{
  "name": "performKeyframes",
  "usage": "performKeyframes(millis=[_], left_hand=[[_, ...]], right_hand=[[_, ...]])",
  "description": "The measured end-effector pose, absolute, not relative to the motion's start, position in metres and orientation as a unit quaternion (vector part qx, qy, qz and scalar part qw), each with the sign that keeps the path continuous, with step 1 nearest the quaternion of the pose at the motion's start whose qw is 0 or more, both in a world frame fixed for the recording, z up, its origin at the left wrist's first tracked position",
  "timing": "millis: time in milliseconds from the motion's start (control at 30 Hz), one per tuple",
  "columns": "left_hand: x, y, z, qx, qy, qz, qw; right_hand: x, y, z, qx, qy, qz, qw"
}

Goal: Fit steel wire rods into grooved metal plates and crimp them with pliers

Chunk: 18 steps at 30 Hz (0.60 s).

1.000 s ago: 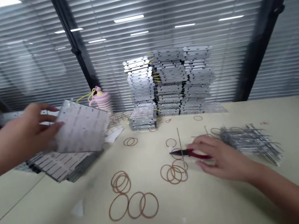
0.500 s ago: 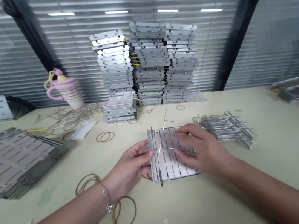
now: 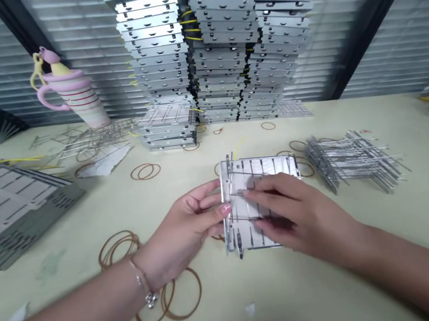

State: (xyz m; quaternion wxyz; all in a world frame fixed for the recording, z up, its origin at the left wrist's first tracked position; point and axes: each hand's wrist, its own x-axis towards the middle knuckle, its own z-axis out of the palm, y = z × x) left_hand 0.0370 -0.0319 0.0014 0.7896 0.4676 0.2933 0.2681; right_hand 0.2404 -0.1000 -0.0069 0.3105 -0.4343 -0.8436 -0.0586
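A flat, pale slotted metal plate point(image 3: 247, 237) lies in front of me, with dark slots in rows and small dark clips along its left side. My left hand point(image 3: 192, 224) grips its left edge, thumb on top and fingers behind the edge. Over the plate, my right hand point(image 3: 292, 208) has its fingers closed around thin metal rods point(image 3: 236, 194). One rod slants along the plate's left side, while others run crosswise toward the right fingertips. The right hand hides much of the plate's right half and the ends of the rods.
Tall stacks of metal plates point(image 3: 156, 55) stand at the back. Bundled metal rods point(image 3: 362, 157) lie at right, and slotted panels point(image 3: 3, 201) at left. Brown rubber bands point(image 3: 187, 316) are scattered about. A pink cup-shaped object point(image 3: 78, 95) stands near loose wires point(image 3: 91, 140).
The view has tilted down and nearer. The rods in my right hand have gone from sticking up at an angle to lying lower across the plate. My left hand keeps its grip.
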Motion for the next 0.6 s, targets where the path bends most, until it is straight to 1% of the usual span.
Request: performKeyframes(millis=[133,333,433,600], left_hand=[[0.0353,-0.0317,0.0001,0.465,0.283,0.267,0.795],[0.0338,-0.0305,0.0001,0.462,0.277,0.258,0.802],[0.0337,-0.0307,0.0007,0.462,0.278,0.259,0.802],[0.0339,-0.0317,0.0002,0.45,0.276,0.269,0.806]], right_hand=[[0.2409,-0.1012,-0.0057,-0.441,-0.844,-0.057,0.3],[0.2387,-0.1027,-0.0066,-0.456,-0.83,-0.067,0.314],[0.2386,-0.1032,-0.0074,-0.462,-0.829,-0.07,0.308],[0.2391,-0.103,-0.0089,-0.431,-0.851,-0.064,0.295]])
